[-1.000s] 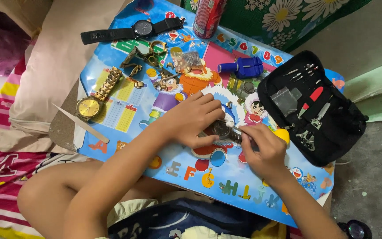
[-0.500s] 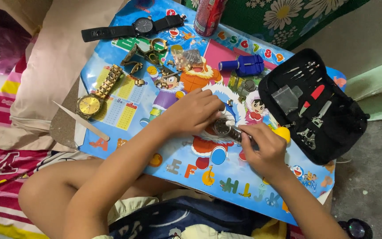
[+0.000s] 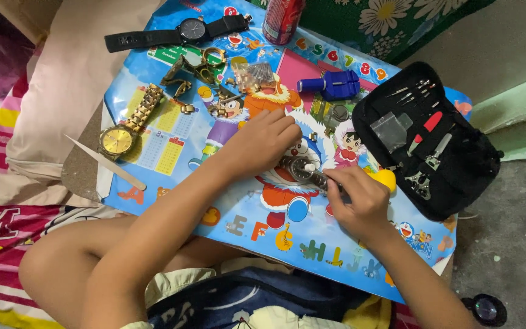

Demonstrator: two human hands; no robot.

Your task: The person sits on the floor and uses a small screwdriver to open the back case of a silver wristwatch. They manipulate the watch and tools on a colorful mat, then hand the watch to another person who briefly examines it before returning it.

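My left hand [image 3: 263, 143] rests on a small silver watch [image 3: 299, 169] lying on a colourful cartoon mat [image 3: 312, 244], pinning it down with the fingertips. My right hand [image 3: 357, 198] grips a yellow-handled tool [image 3: 385, 180] and a silver metal piece that touches the watch's right side. Part of the watch is hidden under both hands.
A gold watch [image 3: 120, 137], a black strap watch [image 3: 181, 33], loose gold links [image 3: 196, 67], a blue tool [image 3: 333, 85] and a red can [image 3: 281, 19] lie on the mat. An open black tool case [image 3: 427, 140] sits right. Thin blade [image 3: 105, 163] at left; a loupe [image 3: 485, 309] on the floor.
Both hands stay on the silver watch with only slight finger shifts; the view has drifted a little.
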